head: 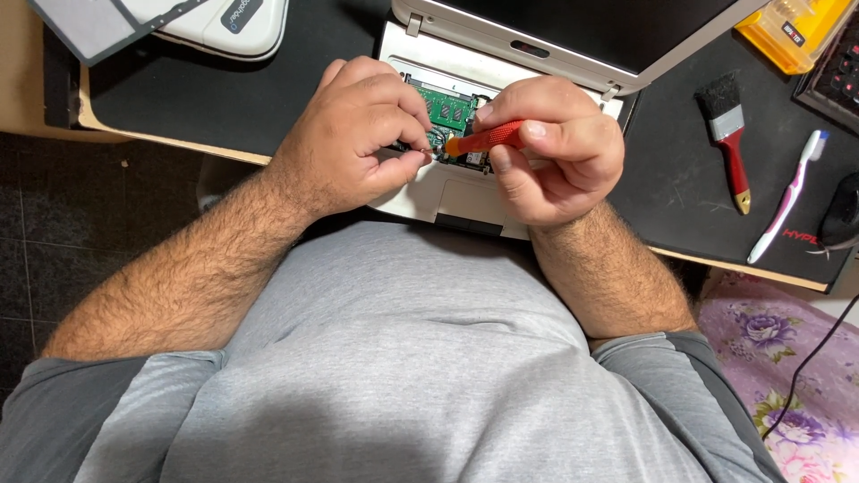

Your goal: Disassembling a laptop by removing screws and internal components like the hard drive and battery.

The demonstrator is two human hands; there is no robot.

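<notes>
Two bare hands work over an opened white laptop [420,192] that lies on a black mat [224,98] at the near edge of the desk. The right hand [555,148] is closed around a red screwdriver [488,138]; the handle lies across its fingers and the tip points left, down into the open compartment. The left hand [358,134] is curled narrow, its thumb and fingers pinched together just beside the screwdriver tip; if something small is between them, it cannot be seen. Between the two hands shows a green memory board [447,109] in the compartment, partly hidden by the fingers. The laptop's lid [582,36] stands open on the far side.

On the right part of the mat lie a paintbrush with red handle [729,134] and, near it, a white and pink toothbrush [792,192], well apart from the hands. A yellow case [792,31] rests at the far right. At the far left lies a white device [224,22].
</notes>
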